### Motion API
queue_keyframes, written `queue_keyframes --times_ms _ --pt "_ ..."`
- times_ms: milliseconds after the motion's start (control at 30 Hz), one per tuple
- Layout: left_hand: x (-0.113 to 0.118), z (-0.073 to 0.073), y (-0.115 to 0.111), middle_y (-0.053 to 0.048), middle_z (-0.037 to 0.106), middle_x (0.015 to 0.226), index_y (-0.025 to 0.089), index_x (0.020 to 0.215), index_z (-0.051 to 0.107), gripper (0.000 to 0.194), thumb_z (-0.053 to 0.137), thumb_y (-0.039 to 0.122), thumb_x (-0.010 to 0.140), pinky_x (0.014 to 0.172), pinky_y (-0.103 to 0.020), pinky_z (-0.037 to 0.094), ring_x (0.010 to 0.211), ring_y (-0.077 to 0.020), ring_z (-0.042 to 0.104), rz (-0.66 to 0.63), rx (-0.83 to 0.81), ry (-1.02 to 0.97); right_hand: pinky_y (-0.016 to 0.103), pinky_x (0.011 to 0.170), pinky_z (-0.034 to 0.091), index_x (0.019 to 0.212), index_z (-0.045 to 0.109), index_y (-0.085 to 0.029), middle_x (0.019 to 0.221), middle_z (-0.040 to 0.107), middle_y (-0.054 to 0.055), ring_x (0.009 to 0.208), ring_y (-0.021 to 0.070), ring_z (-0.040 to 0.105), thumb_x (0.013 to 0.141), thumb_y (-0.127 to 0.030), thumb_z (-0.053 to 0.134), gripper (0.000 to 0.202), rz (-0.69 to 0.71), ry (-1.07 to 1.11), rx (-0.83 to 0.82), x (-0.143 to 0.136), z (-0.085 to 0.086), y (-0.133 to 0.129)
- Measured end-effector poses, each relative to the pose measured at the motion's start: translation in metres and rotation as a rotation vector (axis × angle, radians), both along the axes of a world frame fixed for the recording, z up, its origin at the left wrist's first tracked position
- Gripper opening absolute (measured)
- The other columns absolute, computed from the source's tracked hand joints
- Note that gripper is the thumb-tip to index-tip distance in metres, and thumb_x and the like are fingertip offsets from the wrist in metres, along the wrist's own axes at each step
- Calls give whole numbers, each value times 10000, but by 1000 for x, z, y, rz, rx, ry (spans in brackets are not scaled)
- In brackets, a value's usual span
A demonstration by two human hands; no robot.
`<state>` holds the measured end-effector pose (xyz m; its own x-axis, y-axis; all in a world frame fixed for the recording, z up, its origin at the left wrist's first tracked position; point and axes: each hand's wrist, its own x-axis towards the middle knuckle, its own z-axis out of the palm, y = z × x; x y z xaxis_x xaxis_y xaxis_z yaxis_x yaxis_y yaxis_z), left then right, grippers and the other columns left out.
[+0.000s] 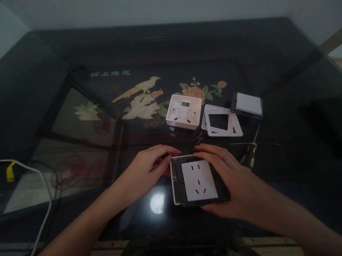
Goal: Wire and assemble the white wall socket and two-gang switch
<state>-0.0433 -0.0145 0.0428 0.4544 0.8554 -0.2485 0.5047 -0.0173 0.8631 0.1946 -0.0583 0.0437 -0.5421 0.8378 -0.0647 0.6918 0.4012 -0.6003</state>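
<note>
A wall socket (199, 180) with a white slotted face and dark surround lies over a white mounting box (174, 182), whose left edge shows past it. My right hand (227, 174), with a ring on one finger, is closed round the socket's right side, thumb at the near edge and fingers over the far edge. My left hand (153, 164) touches the box's far left corner with bent fingers; some of its fingertips are hidden behind the box. Beyond the hands stands another white mounting box (184, 111), its inside facing up.
White cover frames (237, 126) overlap right of the far box, beside a second dark module with a white face (248, 104). Screws (199, 136) and a screwdriver (251, 153) lie nearby. A white cable (48, 191) with a yellow tag runs along the left of the glossy black table (291, 135).
</note>
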Motion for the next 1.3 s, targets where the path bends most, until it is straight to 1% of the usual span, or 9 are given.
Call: queue_keyframes --times_ms 233,400,600,833,967,1033,1167,1233,1300 --pt "1 3 1 -60 709 1049 168 1092 688 240 508 189 935 746 -267 528 915 -183 675 -60 37 37 581 1102 447 1390 345 -185 1490 429 190 1388 351 424 650 -260 807 876 11 -3 -11 -5 -5 -1" --pt "0 1 2 -43 712 1043 177 1088 689 227 515 180 943 758 -252 519 908 -166 665 -71 73 32 583 1091 459 1397 350 -158 1478 454 202 1368 347 453 654 -276 827 891 -3 -34 -43 -8 -5 0" --pt "-1 -2 0 -26 712 1058 188 1093 683 231 508 161 945 806 -265 517 959 -162 665 -83 78 51 555 1113 447 1414 367 -133 1480 481 197 1368 332 472 640 -312 867 939 5 -46 -28 -8 -6 0" --pt "-1 -1 -1 -16 703 1031 188 1097 676 235 505 159 939 737 -237 517 885 -135 664 -81 70 44 506 1152 411 1484 329 -89 1528 449 202 1416 323 431 638 -385 884 1054 38 -85 12 -7 -9 -2" --pt "-1 2 0 -33 693 1058 188 1109 674 242 499 193 943 730 -260 534 917 -163 669 -83 92 74 500 1137 428 1482 336 -63 1528 446 216 1408 340 439 578 -444 907 1136 66 -87 44 -2 -5 2" --pt "-1 3 -1 -50 683 1088 183 1127 670 256 493 216 945 723 -278 544 941 -184 670 -67 113 108 494 1124 444 1479 348 -82 1531 444 206 1401 332 450 581 -456 903 1120 57 -80 62 4 0 5" --pt "-2 4 -2 -55 670 1113 197 1142 665 268 481 233 950 727 -306 556 945 -199 670 -67 157 139 490 1096 480 1456 398 -143 1484 511 164 1355 300 505 663 -440 862 965 2 -55 139 14 9 10" --pt "-2 3 -3 -50 671 1109 201 1138 663 259 487 234 951 749 -312 558 948 -197 669 -84 159 137 483 1080 498 1430 432 -131 1443 552 159 1323 296 531 673 -456 852 925 26 -39 159 11 9 9" --pt "-1 2 -3 -46 677 1100 194 1124 665 246 490 232 954 787 -310 554 954 -188 668 -97 164 128 490 1081 496 1406 458 -94 1422 571 167 1312 309 535 658 -501 848 936 94 -24 172 4 5 8"
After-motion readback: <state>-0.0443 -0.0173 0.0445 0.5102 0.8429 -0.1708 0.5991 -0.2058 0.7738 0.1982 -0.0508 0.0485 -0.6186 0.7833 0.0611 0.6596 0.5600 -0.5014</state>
